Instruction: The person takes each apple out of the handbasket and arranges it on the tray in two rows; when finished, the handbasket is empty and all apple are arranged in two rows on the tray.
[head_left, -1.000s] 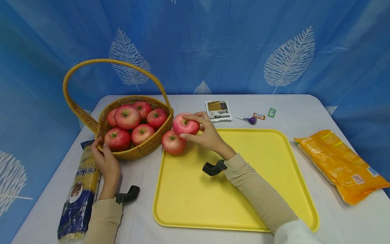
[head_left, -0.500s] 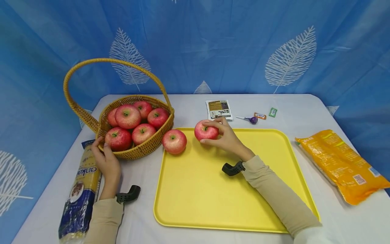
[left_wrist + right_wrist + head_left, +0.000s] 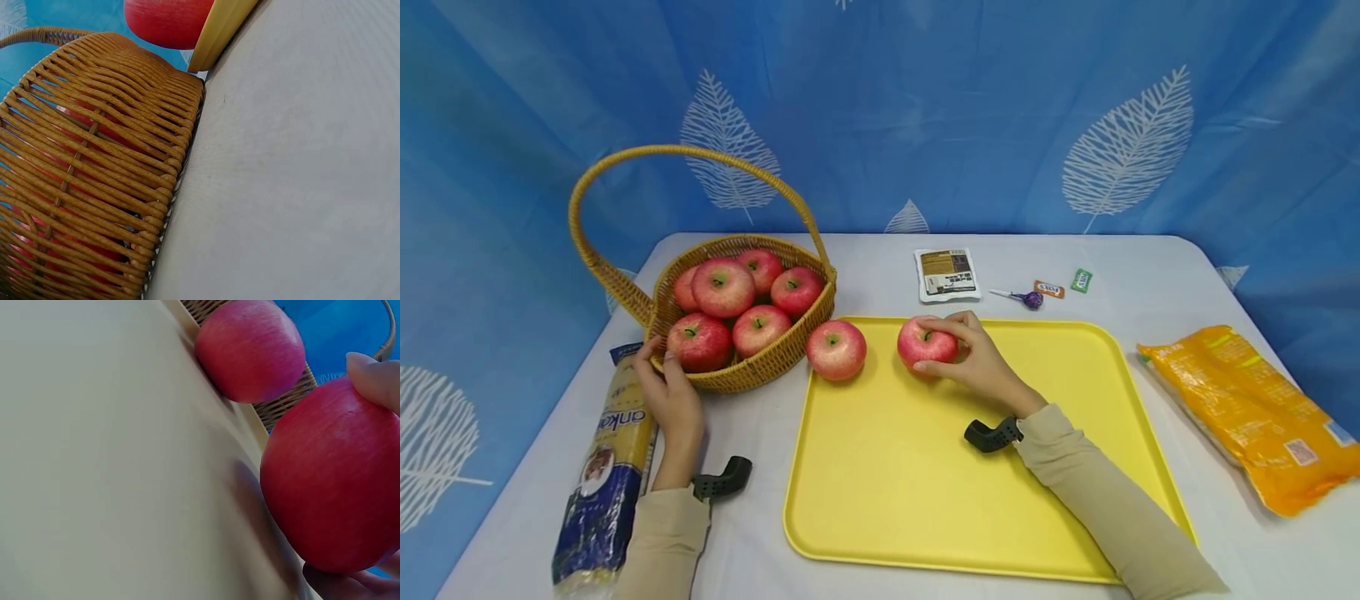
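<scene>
My right hand (image 3: 973, 360) grips a red apple (image 3: 925, 345) (image 3: 331, 481) that sits on the yellow tray (image 3: 970, 500) near its far edge. A second red apple (image 3: 836, 349) (image 3: 250, 350) lies at the tray's far left corner, against the wicker basket (image 3: 775, 362) (image 3: 94, 169). The basket holds several more apples (image 3: 722, 286). My left hand (image 3: 668, 392) holds the basket's near rim, fingers curled on the weave. In the left wrist view the hand itself is out of sight.
A blue and yellow biscuit pack (image 3: 606, 475) lies left of my left arm. An orange snack bag (image 3: 1247, 412) lies at the right. Behind the tray are a small sachet (image 3: 946, 273), a purple lollipop (image 3: 1026, 297) and two wrapped sweets (image 3: 1049, 289).
My right hand has carried the apple from beside the basket rightward and set it down on the tray. The left hand has stayed on the basket rim.
</scene>
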{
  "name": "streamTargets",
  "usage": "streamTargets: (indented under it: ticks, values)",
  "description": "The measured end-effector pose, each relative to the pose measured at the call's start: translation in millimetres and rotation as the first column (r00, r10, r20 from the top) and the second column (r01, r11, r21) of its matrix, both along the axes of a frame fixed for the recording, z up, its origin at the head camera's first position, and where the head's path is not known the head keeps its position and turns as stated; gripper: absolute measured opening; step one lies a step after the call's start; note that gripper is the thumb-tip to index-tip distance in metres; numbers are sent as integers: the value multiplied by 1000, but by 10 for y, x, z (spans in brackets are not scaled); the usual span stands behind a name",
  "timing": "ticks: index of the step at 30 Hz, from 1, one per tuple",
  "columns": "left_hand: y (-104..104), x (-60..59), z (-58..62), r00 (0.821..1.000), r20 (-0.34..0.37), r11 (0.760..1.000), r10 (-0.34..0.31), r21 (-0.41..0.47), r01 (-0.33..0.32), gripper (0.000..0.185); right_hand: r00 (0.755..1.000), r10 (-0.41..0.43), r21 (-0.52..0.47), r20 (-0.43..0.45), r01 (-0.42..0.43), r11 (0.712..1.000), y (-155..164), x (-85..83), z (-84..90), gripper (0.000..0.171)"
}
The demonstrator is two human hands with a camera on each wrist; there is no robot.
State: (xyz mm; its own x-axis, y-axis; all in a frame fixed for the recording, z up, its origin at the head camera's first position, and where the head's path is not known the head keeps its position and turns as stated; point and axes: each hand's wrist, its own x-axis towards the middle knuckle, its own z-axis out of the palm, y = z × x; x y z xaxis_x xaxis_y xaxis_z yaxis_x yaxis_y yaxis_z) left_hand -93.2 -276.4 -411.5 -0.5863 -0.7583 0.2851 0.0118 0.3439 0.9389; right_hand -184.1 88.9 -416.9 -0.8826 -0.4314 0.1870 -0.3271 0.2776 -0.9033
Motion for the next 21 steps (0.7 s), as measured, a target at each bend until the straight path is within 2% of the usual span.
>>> streamTargets:
  ticks: [9,13,17,21]
  values:
    - [7,-3,-6,1000,5,1000,2,0,-2,35,1000,-8,-3,0,8,1000,-39,49,-60,54]
    - [4,1,0,1000,2,1000,3,-2,-3,35,999,-3,65,-38,5,998,-62,71,-45,55]
    - [6,0,-1,1000,-4,1000,1,3,-1,35,1000,2,144,-24,1,990,-52,107,-10,65]
    - [2,-11,0,1000,-19,1000,-8,5,8,35,1000,9,181,-3,-8,984,-36,126,0,72]
